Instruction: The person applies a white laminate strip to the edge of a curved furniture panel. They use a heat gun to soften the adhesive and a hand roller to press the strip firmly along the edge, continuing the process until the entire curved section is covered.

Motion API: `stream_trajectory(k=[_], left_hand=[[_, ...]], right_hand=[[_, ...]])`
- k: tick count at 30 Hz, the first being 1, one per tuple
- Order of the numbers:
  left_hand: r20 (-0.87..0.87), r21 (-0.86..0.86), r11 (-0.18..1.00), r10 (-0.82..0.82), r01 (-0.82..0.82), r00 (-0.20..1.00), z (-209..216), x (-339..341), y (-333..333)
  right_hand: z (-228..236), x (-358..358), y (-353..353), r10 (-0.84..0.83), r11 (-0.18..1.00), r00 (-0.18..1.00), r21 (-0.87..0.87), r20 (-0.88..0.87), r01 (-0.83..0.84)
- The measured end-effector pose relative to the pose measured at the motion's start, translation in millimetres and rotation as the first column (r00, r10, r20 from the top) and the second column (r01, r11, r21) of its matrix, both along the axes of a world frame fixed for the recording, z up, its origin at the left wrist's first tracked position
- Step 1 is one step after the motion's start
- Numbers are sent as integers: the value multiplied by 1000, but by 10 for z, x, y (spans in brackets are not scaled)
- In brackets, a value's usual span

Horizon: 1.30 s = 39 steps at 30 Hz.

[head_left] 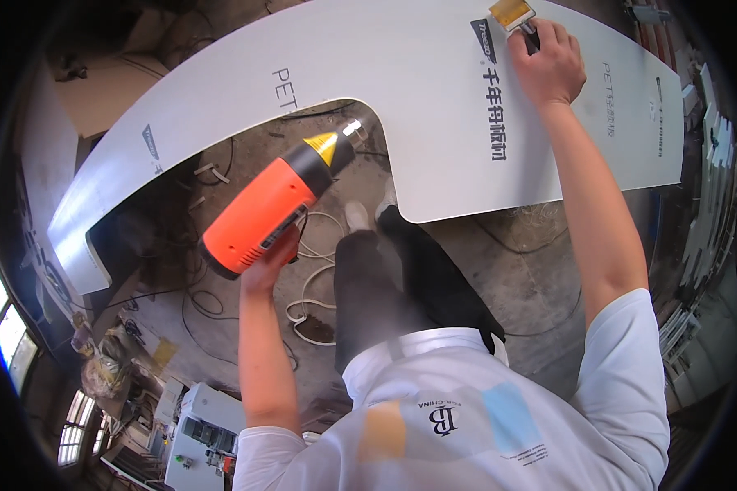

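Observation:
My left hand (273,260) is closed round the grip of an orange and black heat gun (258,213). Its metal nozzle points up and right, toward the inner corner of a large white curved board (434,90). At the board's far right part, my right hand (555,72) is wrapped round the dark handle of a small hand roller (512,14). The yellowish roller head lies over the board's far edge, close to the picture's top. Dark printed markings cross the board's face. The heat gun hides most of the left hand's fingers.
Pale cable or hose (311,307) coils on the concrete floor beside my feet. A brown cardboard-like panel (98,94) stands beyond the board's left arm. A white machine (201,446) is at the lower left. Long pale strips (704,196) are stacked at the right.

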<state>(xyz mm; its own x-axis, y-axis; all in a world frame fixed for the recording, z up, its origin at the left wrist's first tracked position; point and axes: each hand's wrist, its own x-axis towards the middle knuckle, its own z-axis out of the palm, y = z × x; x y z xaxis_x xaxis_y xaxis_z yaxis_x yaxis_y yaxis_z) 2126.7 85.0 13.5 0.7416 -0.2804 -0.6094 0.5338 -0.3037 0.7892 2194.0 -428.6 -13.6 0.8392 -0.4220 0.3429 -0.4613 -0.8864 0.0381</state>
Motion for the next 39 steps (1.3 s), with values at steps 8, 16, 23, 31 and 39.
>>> stream_trajectory(k=[8, 16, 23, 31, 39], left_hand=[[-67, -173, 977, 117, -127, 991, -205, -19, 98], [-16, -164, 986, -4, 1, 1000, -520, 26, 247], [-373, -370, 781, 371, -503, 850, -575, -8, 57], [224, -92, 986, -112, 136, 968, -575, 30, 186], [84, -105, 978, -171, 180, 982, -661, 10, 212]], right_hand=[[-45, 34, -18, -83, 996, 996, 9, -41, 84], [1, 30, -60, -79, 997, 995, -1, -58, 80], [-3, 8, -107, -105, 994, 991, -10, -83, 104], [-41, 23, -126, -82, 997, 995, -20, -61, 81], [-37, 1, -121, -87, 996, 994, -27, -62, 85]])
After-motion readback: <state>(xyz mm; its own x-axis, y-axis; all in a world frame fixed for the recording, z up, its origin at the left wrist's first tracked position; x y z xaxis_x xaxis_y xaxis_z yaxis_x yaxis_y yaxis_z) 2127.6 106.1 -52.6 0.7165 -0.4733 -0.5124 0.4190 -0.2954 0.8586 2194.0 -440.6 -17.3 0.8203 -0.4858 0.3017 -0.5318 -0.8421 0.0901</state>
